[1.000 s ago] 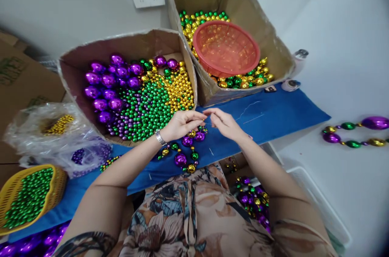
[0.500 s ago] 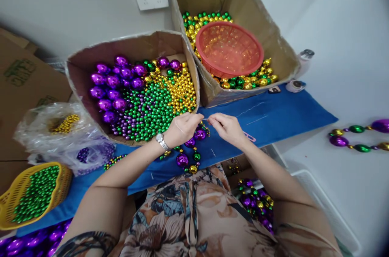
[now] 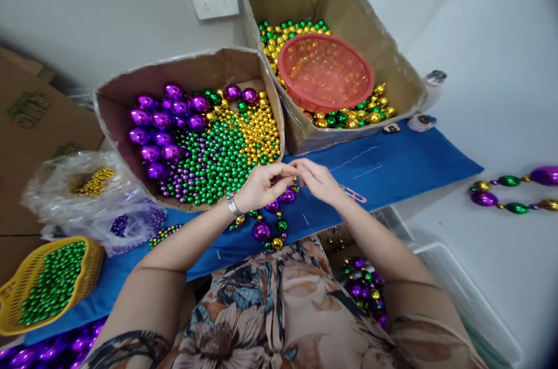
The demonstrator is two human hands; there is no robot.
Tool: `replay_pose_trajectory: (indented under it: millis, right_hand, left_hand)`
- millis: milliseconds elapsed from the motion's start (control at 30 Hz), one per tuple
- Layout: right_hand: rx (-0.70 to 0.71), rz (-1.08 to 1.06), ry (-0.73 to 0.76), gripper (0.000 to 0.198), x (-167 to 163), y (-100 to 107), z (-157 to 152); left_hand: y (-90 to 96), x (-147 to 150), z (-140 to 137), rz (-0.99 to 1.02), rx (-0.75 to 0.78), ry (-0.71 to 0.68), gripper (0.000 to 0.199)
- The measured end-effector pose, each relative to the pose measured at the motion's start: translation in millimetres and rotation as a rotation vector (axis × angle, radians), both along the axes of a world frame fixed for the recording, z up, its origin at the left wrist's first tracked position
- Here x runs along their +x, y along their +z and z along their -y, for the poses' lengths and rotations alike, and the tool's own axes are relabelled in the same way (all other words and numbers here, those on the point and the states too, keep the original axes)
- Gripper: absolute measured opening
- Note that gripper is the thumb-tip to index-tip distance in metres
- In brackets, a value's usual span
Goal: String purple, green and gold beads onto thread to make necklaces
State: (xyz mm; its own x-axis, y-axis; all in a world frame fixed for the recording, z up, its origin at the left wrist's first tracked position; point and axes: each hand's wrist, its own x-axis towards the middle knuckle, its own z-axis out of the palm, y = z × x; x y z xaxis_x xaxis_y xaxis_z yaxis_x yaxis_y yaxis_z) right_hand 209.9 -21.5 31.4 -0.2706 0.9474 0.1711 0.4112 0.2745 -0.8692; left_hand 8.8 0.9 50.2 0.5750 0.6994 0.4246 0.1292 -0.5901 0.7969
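My left hand [image 3: 267, 184], with a watch at its wrist, and my right hand [image 3: 319, 181] meet at the fingertips above a blue cloth [image 3: 318, 219]. Both have thumb and fingers drawn together in a pinch; anything between them is too small or hidden to make out. Just below lies a string of beads [image 3: 261, 230] in purple, green and gold, partly covered by my left hand. Beside my right wrist rests a pink-handled tool [image 3: 355, 194], partly hidden. Pieces of white thread [image 3: 366, 172] lie on the cloth to the right.
A cardboard box [image 3: 283, 131] of loose purple, green and gold beads stands ahead. Behind it, another box [image 3: 300, 139] holds beads and a red basket [image 3: 325, 103]. At left are plastic bags [image 3: 47, 183] and a yellow basket [image 3: 93, 267] of green beads. A bead necklace [image 3: 483, 199] lies far right.
My fingertips were slightly apart with a thin line between them; now they touch and overlap. The fingers of both hands have straightened somewhat. The beads below stay put.
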Motion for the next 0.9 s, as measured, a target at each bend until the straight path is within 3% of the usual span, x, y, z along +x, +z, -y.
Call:
replay_pose_trajectory:
  millis: [133,233,300,433,533,667,733,833,900]
  right_hand:
    - [-0.445,-0.327,0.260,0.048,-5.2,-18.5,-7.5]
    - [-0.589,-0.449,0.403,0.053,-6.8,-25.7,-4.2]
    - [-0.577,-0.468,0.375,0.049,-6.4,-26.0,-0.8]
    - [-0.435,-0.421,0.133,0.040,-3.3,-21.8,5.4]
    - [-0.373,-0.363,0.078,0.039,0.1,-21.1,8.2]
    - [-0.278,-0.358,0.037,0.036,8.8,-28.8,12.5]
    - [-0.246,-0.409,0.015,0.032,14.3,-36.5,16.8]
    - [-0.253,-0.505,-0.027,0.032,18.4,-50.7,25.3]
    - [-0.303,-0.554,-0.057,0.034,16.0,-58.7,30.4]
  left_hand:
    - [-0.7,-1.8,-1.1,-0.082,0.353,0.025,0.021]
    - [-4.8,-1.9,-1.8,-0.080,0.438,0.024,0.022]
    - [-8.4,-2.0,-3.0,-0.080,0.443,0.057,0.023]
    - [-17.2,-7.1,-9.6,-0.176,0.449,0.128,0.019]
    - [-24.1,-14.8,-14.4,-0.266,0.399,0.142,0.018]
    - [-28.6,-26.8,-12.8,-0.268,0.178,0.244,0.025]
    - [-29.0,-32.7,-9.0,-0.196,-0.063,0.241,0.031]
    - [-28.4,-38.2,-1.9,0.135,-0.573,0.163,0.035]
    - [-26.6,-37.4,2.4,0.404,-0.798,0.147,0.033]
